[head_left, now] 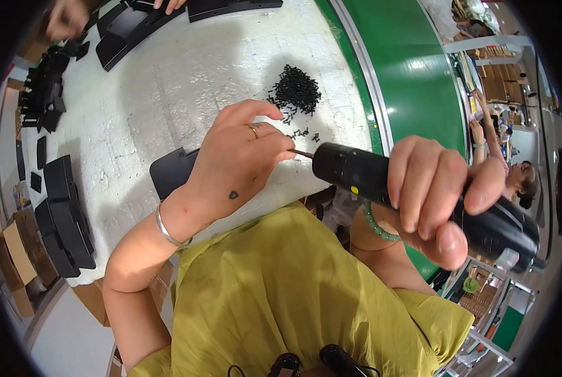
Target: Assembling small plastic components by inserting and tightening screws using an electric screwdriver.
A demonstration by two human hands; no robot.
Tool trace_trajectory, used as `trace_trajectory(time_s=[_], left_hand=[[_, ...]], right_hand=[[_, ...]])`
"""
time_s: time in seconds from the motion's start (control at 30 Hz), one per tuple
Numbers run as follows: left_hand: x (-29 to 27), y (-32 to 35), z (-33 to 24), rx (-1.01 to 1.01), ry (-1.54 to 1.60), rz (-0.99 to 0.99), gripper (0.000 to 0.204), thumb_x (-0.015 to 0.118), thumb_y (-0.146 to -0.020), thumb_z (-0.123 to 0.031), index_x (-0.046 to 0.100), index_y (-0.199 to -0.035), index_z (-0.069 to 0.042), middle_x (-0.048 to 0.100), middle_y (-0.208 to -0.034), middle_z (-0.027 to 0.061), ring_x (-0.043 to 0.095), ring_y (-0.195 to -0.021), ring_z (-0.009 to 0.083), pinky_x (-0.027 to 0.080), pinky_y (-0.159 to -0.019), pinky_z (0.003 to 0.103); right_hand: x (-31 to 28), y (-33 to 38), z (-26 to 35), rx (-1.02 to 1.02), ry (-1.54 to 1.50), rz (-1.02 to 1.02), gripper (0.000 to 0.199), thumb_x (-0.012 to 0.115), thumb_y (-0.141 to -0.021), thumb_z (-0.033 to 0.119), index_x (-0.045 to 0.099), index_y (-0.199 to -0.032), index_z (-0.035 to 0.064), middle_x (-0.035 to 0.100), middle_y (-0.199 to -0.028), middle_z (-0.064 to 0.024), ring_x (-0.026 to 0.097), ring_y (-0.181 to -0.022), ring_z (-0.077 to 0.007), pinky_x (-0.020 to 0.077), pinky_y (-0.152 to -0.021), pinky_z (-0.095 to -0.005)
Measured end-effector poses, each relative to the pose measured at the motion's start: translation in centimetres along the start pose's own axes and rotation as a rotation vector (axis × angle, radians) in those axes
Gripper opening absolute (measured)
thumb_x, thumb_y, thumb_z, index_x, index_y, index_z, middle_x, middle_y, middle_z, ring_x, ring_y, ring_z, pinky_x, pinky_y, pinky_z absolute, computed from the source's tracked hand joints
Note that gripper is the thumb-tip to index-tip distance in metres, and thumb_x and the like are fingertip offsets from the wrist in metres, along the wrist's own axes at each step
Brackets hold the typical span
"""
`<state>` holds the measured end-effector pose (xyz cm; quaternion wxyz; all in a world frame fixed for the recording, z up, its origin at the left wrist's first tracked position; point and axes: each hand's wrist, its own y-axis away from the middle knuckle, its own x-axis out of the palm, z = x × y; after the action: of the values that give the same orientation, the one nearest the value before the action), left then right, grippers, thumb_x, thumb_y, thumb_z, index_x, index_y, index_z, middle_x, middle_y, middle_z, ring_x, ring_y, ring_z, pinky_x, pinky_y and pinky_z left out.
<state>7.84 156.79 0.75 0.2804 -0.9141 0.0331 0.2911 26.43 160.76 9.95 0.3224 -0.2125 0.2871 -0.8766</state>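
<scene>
My right hand (441,195) is wrapped around a black electric screwdriver (356,168), which lies nearly level and points left. Its thin bit (303,153) reaches the fingertips of my left hand (240,151). Those fingertips are pinched together at the bit's end, while another finger curls above them. Whatever they may hold is too small or hidden to make out. Just beyond my left hand lies a pile of small black screws (295,91), with several loose ones (303,133) nearer. A dark flat plastic part (171,173) rests partly hidden beneath my left forearm.
The white-wrapped table (168,81) carries black plastic housings (67,207) along its left side and more (136,28) at the far edge. Another person's hands (67,19) are at the far left. A green conveyor (413,75) runs along the right. Cardboard boxes (20,251) stand at left.
</scene>
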Motion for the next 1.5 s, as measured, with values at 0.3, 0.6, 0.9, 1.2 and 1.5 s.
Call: trace_trajectory(time_s=[0.3,0.6,0.9,1.2,1.5], left_hand=[[-3.7,2.0,-0.2,-0.252,-0.122,-0.098,0.041,0.067,-0.079,-0.014,0.056,-0.117,-0.007,0.061,-0.094,0.0118,0.053,-0.101,0.0307,0.041,-0.086,0.038],[-5.5,6.7,1.7,-0.506,-0.368,0.139,0.056,0.070,-0.074,-0.042,0.055,-0.114,-0.005,0.059,-0.090,0.0149,0.057,-0.081,0.0314,0.046,-0.070,0.039],[-5.0,7.1,3.0,-0.555,-0.182,0.196,0.046,0.065,-0.077,-0.047,0.060,-0.098,-0.007,0.064,-0.088,0.0111,0.059,-0.086,0.0299,0.047,-0.074,0.040],[-4.9,6.6,2.7,-0.597,-0.139,0.209,0.045,0.066,-0.076,-0.045,0.060,-0.097,-0.006,0.065,-0.088,0.0115,0.061,-0.088,0.0294,0.047,-0.074,0.039],[-4.7,7.4,3.1,-0.595,-0.153,0.169,0.043,0.068,-0.075,-0.043,0.060,-0.095,-0.006,0.064,-0.085,0.0117,0.061,-0.085,0.0292,0.047,-0.072,0.039]], right_hand=[[3.3,0.2,-2.3,0.072,0.070,0.065,0.033,0.063,-0.075,0.009,0.045,-0.102,0.0143,0.048,-0.058,0.0049,0.047,-0.044,-0.0093,0.0376,-0.046,-0.0231],[6.1,0.9,-4.8,0.272,-0.035,0.263,0.028,0.062,-0.078,0.006,0.038,-0.092,0.0131,0.047,-0.059,0.0015,0.046,-0.047,-0.0121,0.0388,-0.047,-0.0269],[7.1,0.9,-6.0,0.208,-0.170,0.297,0.031,0.063,-0.070,-0.006,0.046,-0.095,0.0010,0.053,-0.062,-0.0082,0.051,-0.050,-0.0189,0.0421,-0.048,-0.0309],[8.2,0.2,-5.7,0.252,-0.035,0.425,0.027,0.064,-0.075,0.002,0.040,-0.085,0.0095,0.050,-0.058,-0.0033,0.047,-0.042,-0.0161,0.0392,-0.041,-0.0293],[8.5,0.4,-6.5,0.290,0.006,0.454,0.025,0.063,-0.073,0.002,0.041,-0.083,0.0083,0.052,-0.059,-0.0031,0.049,-0.044,-0.0152,0.0409,-0.043,-0.0287]])
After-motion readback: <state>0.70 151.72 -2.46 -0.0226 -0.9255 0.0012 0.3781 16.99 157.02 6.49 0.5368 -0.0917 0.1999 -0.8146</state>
